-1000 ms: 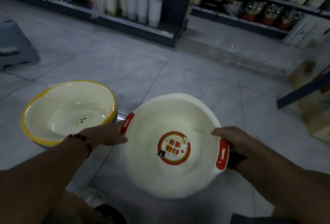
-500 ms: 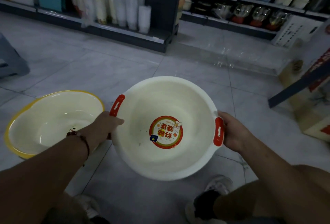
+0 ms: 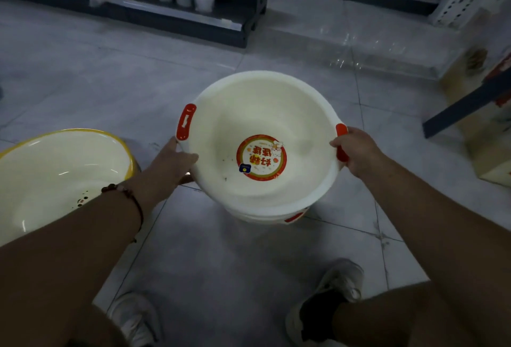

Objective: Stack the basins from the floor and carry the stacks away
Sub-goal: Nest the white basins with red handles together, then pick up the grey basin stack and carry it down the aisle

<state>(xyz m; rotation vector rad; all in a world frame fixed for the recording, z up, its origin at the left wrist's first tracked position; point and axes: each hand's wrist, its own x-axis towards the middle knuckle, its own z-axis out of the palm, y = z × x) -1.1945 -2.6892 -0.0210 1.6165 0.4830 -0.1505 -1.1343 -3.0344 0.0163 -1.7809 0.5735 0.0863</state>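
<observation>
On the floor, the white basin [image 3: 260, 142], gripped by left hand [image 3: 171, 164] and right hand [image 3: 356, 150], had just nested onto the stack [image 3: 276, 215], extending it.

white basin [image 3: 262, 114]: red handles, red-yellow round sticker | yellow-rimmed basin [image 3: 55, 169]: cream inside | floor [image 3: 110, 75]: grey marbled

Head-worn wide view, facing down, near floor [image 3: 193, 249]
</observation>
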